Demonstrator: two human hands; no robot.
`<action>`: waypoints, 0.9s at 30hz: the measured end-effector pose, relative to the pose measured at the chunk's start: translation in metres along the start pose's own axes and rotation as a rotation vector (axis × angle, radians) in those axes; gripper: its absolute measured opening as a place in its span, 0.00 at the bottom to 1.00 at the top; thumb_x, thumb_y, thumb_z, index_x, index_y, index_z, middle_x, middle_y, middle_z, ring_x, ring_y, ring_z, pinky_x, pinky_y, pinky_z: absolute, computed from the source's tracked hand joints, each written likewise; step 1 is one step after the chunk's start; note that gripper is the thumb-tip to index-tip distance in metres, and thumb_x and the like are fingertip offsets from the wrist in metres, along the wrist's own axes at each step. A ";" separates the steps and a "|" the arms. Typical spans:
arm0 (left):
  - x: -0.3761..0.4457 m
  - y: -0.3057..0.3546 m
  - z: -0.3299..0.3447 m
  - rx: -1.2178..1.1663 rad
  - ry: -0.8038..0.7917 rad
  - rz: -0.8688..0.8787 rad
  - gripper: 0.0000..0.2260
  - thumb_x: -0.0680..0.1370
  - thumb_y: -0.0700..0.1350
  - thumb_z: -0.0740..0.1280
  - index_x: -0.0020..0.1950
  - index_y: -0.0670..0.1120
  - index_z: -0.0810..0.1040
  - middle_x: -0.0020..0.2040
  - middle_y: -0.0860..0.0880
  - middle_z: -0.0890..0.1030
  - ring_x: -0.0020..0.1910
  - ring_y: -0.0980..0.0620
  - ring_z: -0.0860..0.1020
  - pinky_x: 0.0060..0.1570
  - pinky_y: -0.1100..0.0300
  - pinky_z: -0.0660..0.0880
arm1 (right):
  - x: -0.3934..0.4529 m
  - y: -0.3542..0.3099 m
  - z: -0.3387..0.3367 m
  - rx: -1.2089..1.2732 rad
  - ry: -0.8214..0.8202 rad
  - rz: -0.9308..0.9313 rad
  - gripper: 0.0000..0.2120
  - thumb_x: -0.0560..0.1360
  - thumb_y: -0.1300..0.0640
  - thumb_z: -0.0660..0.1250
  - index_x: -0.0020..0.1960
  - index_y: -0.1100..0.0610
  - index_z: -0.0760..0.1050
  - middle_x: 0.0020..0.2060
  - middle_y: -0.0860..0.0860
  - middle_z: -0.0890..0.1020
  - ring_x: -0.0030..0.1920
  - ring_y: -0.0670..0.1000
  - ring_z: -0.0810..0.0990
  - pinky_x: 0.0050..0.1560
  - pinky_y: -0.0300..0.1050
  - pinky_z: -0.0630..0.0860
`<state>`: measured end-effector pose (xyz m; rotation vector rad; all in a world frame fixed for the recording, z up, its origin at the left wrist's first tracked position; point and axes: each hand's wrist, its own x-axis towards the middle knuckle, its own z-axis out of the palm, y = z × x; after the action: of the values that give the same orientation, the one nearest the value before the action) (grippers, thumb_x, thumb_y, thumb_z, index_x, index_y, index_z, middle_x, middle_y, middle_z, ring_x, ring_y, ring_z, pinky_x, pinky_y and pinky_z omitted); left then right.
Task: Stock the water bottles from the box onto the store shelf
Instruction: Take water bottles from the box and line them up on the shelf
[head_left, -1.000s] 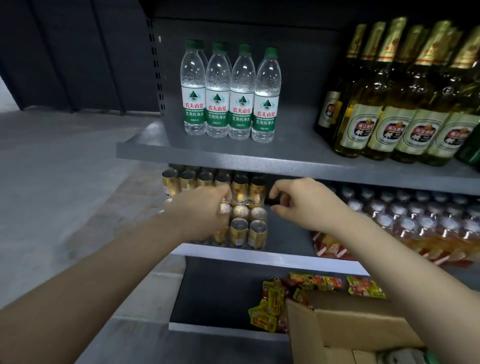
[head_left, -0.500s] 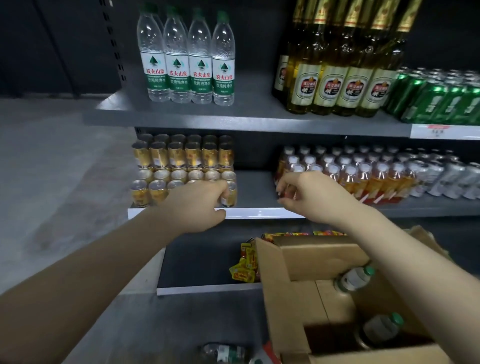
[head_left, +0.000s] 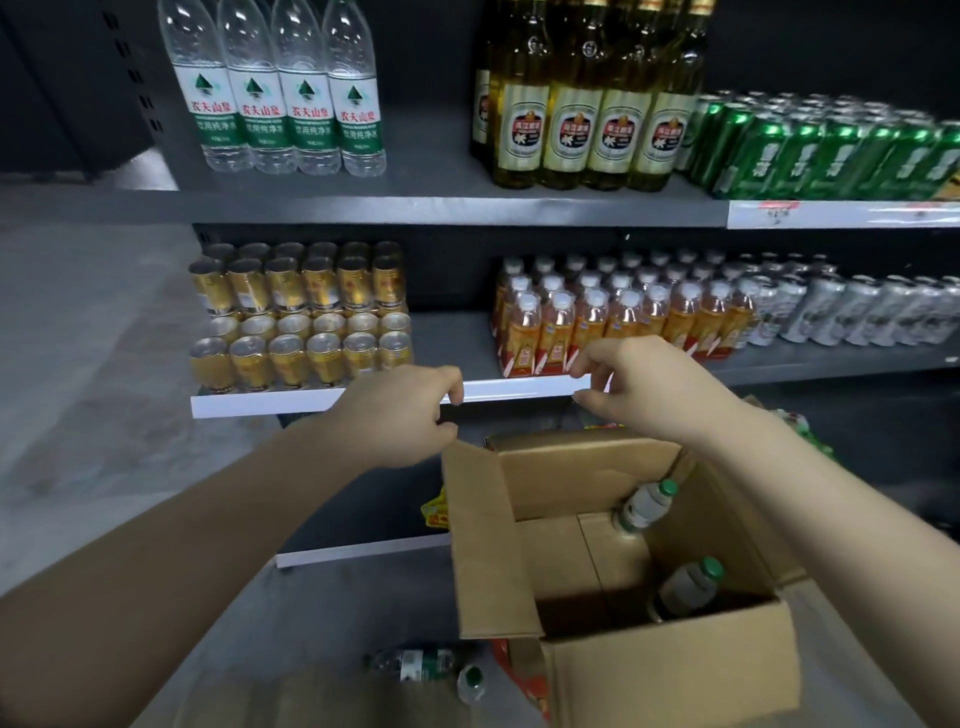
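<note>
Bottle (head_left: 645, 505) slanted, cap upper-right

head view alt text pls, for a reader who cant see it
Two empty hands, left hand and right hand, hover above an open cardboard box holding two water bottles. Behind stands a store shelf with four water bottles upright.
</note>
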<state>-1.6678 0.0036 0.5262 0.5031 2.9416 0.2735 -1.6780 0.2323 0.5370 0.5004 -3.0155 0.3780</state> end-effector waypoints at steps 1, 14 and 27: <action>0.004 0.009 0.003 -0.005 -0.007 0.003 0.12 0.77 0.47 0.62 0.61 0.50 0.70 0.49 0.51 0.79 0.47 0.51 0.75 0.46 0.50 0.76 | -0.004 0.009 -0.001 0.006 -0.001 -0.001 0.10 0.73 0.54 0.66 0.54 0.54 0.75 0.41 0.49 0.80 0.39 0.49 0.75 0.41 0.45 0.75; 0.067 0.120 0.053 -0.083 -0.026 -0.079 0.13 0.76 0.47 0.63 0.61 0.50 0.68 0.49 0.51 0.78 0.48 0.52 0.76 0.45 0.58 0.72 | -0.036 0.138 -0.017 -0.008 -0.061 0.009 0.11 0.73 0.53 0.67 0.55 0.54 0.75 0.40 0.48 0.78 0.44 0.51 0.78 0.45 0.47 0.76; 0.117 0.169 0.105 -0.094 -0.154 -0.065 0.11 0.76 0.47 0.63 0.58 0.50 0.71 0.55 0.49 0.76 0.55 0.48 0.74 0.53 0.53 0.74 | -0.046 0.220 0.019 0.055 -0.049 0.065 0.11 0.72 0.56 0.67 0.54 0.54 0.75 0.47 0.51 0.80 0.39 0.47 0.72 0.40 0.39 0.66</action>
<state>-1.7059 0.2163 0.4450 0.3958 2.7747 0.3468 -1.7060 0.4436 0.4633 0.4225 -3.0817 0.4612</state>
